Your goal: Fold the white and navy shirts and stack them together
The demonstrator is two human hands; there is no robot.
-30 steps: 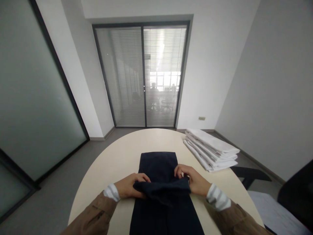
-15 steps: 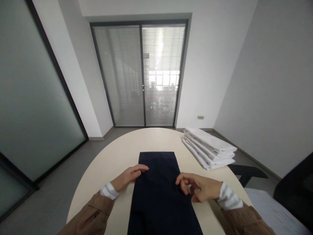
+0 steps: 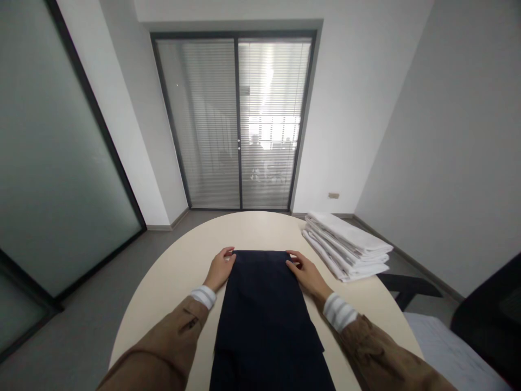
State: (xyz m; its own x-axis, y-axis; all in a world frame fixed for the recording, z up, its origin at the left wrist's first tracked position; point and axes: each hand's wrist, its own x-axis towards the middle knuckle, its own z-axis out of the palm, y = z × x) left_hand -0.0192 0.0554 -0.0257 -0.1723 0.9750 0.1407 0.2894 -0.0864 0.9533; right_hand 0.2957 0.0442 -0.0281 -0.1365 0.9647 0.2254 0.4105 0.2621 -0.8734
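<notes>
A long folded piece of dark navy cloth [image 3: 266, 309] lies lengthwise on the round table, running off the bottom of the view. At its far left corner, my left hand [image 3: 222, 269] pinches the edge between thumb and fingers. My right hand [image 3: 307, 274] has the far right corner in the same way, thumb on top and fingers at the far edge. On the lower right side a layer of the cloth juts out a little. The near end of the cloth is out of view.
A stack of folded white cloths [image 3: 345, 247] sits at the right rim of the pale table [image 3: 183, 271]. Beyond the right side stand a black chair [image 3: 492, 320] and a white patterned surface [image 3: 448, 347]. A glazed door with blinds [image 3: 236, 125] is ahead.
Both hands have moved forward along the cloth's sides to its far corners and closed on them. A layer's edge now shows on the cloth's lower right side.
</notes>
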